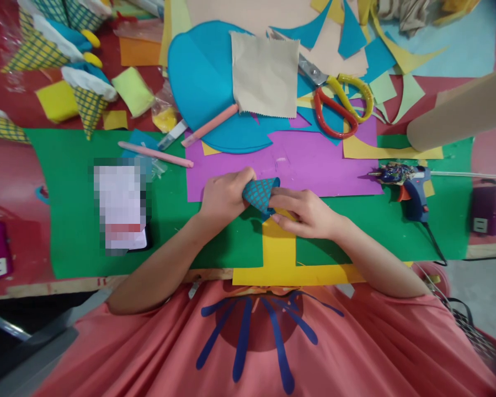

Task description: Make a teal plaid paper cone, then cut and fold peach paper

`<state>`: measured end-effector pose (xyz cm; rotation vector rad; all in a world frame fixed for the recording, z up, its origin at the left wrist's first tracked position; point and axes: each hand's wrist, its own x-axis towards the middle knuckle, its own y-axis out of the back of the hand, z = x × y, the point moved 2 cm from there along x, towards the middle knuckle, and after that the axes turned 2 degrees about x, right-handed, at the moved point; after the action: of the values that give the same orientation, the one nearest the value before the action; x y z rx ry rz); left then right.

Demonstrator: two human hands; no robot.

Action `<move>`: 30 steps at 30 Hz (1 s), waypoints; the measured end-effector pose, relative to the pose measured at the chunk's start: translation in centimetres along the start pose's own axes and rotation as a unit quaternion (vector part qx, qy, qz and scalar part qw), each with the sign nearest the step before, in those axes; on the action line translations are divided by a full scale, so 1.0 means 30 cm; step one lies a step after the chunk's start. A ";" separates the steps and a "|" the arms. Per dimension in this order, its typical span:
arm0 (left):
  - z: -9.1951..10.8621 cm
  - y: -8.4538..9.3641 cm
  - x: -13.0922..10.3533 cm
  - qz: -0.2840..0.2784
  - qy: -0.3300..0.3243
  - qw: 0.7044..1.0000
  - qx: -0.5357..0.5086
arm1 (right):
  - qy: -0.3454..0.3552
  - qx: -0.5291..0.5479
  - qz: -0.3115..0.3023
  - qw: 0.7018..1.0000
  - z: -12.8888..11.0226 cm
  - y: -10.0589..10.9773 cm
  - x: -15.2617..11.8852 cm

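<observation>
A small blue cone (259,194) with a dark criss-cross pattern is held between my hands above the table. My left hand (228,194) is closed round its pointed end. The fingers of my right hand (303,212) reach into the cone's wide mouth, with the thumb below the rim; whether they pinch its wall is partly hidden. Beneath my hands lie a purple sheet (330,165), a green sheet (223,242) and a yellow strip (279,245).
Scissors (334,99) lie over blue round sheets (202,82) and a beige paper square (265,74). To the right are a glue gun (415,190) and a brown tube (450,118). Pink pens (156,154), a blurred-out phone (121,204) and checkered cones (88,102) are left.
</observation>
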<state>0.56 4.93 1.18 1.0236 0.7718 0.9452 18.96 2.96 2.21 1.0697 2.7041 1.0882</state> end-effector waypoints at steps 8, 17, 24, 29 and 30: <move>-0.016 -0.026 -0.005 0.052 -0.044 0.998 0.001 | -0.023 -0.191 -0.036 0.981 -0.013 -0.024 0.002; 0.005 -0.034 -0.020 0.084 -0.079 0.990 0.076 | -0.068 -0.178 -0.046 0.981 -0.014 -0.047 0.011; 0.006 -0.021 -0.019 0.131 -0.073 0.988 0.024 | -0.070 -0.108 -0.032 0.991 -0.019 -0.039 0.004; 0.013 -0.012 -0.004 0.013 0.036 0.999 -0.036 | -0.042 -0.109 -0.033 0.993 -0.023 -0.049 0.005; 0.014 -0.010 -0.003 -0.003 0.056 0.997 -0.044 | -0.033 -0.116 -0.026 0.992 -0.027 -0.049 0.005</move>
<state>0.98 4.62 1.05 0.8960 0.8188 1.0293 17.75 1.81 1.95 0.9750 2.4649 1.2943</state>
